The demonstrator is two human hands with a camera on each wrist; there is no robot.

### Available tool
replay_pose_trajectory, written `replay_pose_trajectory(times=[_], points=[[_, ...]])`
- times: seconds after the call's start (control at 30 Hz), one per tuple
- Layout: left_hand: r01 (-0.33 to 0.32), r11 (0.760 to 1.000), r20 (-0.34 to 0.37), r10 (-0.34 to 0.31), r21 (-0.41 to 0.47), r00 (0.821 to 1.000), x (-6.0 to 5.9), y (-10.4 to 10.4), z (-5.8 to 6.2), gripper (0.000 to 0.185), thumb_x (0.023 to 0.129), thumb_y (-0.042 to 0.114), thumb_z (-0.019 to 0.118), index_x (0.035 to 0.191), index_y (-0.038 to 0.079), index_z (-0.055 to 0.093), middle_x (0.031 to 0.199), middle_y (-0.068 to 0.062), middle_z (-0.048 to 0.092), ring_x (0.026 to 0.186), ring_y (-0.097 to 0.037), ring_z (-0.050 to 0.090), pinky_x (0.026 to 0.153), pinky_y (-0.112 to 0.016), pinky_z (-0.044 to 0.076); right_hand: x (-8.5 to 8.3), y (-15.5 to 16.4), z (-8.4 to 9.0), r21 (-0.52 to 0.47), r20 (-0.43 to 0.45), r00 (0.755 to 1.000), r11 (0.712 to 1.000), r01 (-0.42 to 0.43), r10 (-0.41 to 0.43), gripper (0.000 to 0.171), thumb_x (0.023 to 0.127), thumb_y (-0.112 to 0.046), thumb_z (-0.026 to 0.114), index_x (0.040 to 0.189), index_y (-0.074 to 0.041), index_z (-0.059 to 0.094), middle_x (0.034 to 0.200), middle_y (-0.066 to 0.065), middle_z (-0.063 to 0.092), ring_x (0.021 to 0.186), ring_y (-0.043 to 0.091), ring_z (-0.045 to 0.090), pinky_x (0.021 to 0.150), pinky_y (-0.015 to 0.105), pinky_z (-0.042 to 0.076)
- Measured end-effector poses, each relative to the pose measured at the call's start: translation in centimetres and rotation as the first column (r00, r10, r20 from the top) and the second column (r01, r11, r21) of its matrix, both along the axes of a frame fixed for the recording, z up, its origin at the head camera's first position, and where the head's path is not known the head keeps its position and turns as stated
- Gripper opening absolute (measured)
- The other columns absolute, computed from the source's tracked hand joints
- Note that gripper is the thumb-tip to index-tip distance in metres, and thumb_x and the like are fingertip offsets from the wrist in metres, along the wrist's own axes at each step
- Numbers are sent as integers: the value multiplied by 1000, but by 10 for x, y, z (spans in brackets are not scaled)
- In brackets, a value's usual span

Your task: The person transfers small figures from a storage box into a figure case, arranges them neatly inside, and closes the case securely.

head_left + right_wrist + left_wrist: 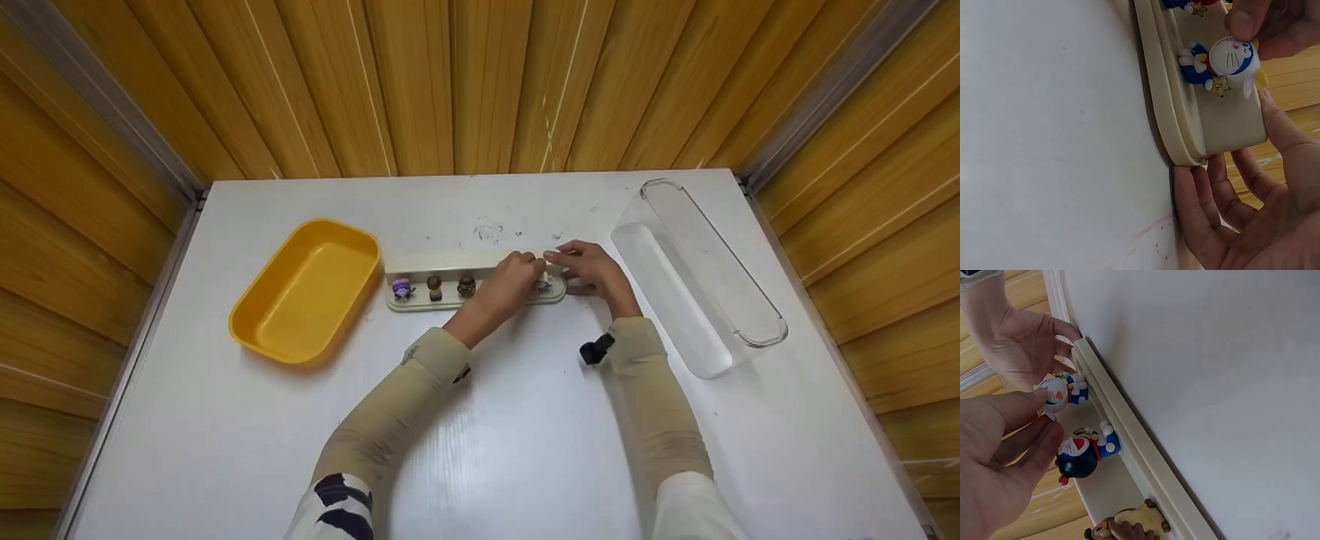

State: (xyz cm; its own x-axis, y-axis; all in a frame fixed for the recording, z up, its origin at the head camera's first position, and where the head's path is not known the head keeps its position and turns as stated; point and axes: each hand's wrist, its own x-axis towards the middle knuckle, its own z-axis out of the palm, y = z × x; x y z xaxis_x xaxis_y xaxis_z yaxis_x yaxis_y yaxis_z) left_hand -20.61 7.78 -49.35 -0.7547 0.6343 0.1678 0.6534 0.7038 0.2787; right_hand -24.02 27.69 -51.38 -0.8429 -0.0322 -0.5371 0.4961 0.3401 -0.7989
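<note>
Figurine pinched at the shelf's end

My left hand [999,455] pinches the white-headed blue cat figurine [1224,62]; at three o'clock, my open right hand [1241,219] steadies the cream plastic shelf [1230,124].

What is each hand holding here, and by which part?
The left hand pinches the white-headed cat figure by its head; the right hand steadies the cream tray at its end.

A white worktop [487,420] fills the space between wooden slat walls, its surface marked with faint dark scuffs near the far middle. On its left part lies a yellow tub [307,289], open side up. Just beside it, at the centre, sits a cream display tray [450,264] that bears small figurines. On the right part lies a long clear plastic bin [701,266], set at a slant.
</note>
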Motion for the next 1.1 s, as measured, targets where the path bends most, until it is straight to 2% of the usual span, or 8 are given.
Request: replay_pose_trajectory(times=[0.2,0.47,0.73,0.9,1.0,1.1], points=[[-29,1000,23,29,-5,999,-1,0,2,27,99,7,64,126,3,67,113,-12,69,105,-25,65,92,-32,56,0,-2,1,7,-13,1000,1000,4,-4,64,90,-49,75,137,-10,55,137,11,53,113,25,60,93,42,57],[-44,999,-4,44,-7,999,0,0,2,19,100,10,64,116,3,72,110,-12,69,101,-24,66,87,-31,57,-1,-3,4,33,-12,1000,999,-5,6,68,89,-50,75,141,-12,53,140,14,54,117,28,60,90,40,58],[-38,999,1,38,20,999,-2,1,2,20,100,8,63,116,2,71,109,-13,69,99,-25,66,87,-32,57,-1,-1,4,29,-8,1000,1000,7,-7,66,89,-50,76,139,-12,54,136,13,55,115,26,60,89,40,59],[-34,999,-5,34,27,999,-1,0,0,18,100,11,65,114,3,71,108,-11,68,99,-25,65,86,-32,57,0,-1,3,16,-16,1000,1000,11,-10,68,89,-49,75,141,-12,52,140,13,53,113,26,60,89,40,59],[-38,998,-7,38,57,999,1,-4,-1,14,99,12,66,110,4,71,107,-10,67,99,-24,64,85,-32,56,2,-1,3,-2,-24,1000,1000,8,-8,67,91,-46,75,142,-11,51,141,13,51,113,27,60,89,40,58],[-38,993,-4,39,116,999,3,-9,1,15,101,11,64,113,4,70,112,-10,67,104,-24,63,90,-31,55,2,-1,2,-3,-20,1000,1000,16,-16,66,91,-45,75,142,-10,51,138,12,52,110,25,60,88,40,59]])
